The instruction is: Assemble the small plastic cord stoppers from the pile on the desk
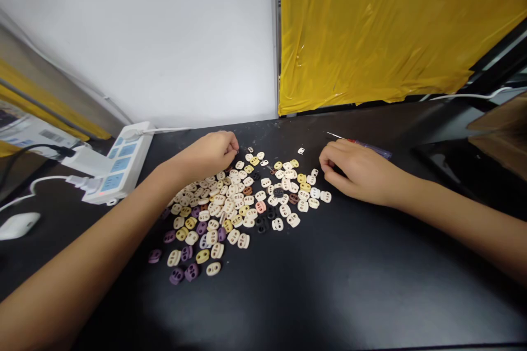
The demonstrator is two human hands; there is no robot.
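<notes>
Many small two-hole cord locks [217,209] lie in a loose pile on the black table, mostly cream, with yellow, purple, brown, black and pink ones among them. At the pile's far left edge is my left hand [214,151], its fingers curled together; whatever they may hold is hidden. My right hand [358,173] rests loosely bent on the table beside the smaller right-hand group of cord locks [302,186]. A gap shows between its thumb and fingers, with nothing visible in it. Behind that hand lies a screwdriver [376,149], partly covered.
On the left stands a white power strip [138,145] with plugs and cables. A white earbud case [20,226] lies near it. A white panel [164,38] and a yellow plastic-covered panel [370,33] rise behind the black table [321,285]. At right is a brown box [502,126].
</notes>
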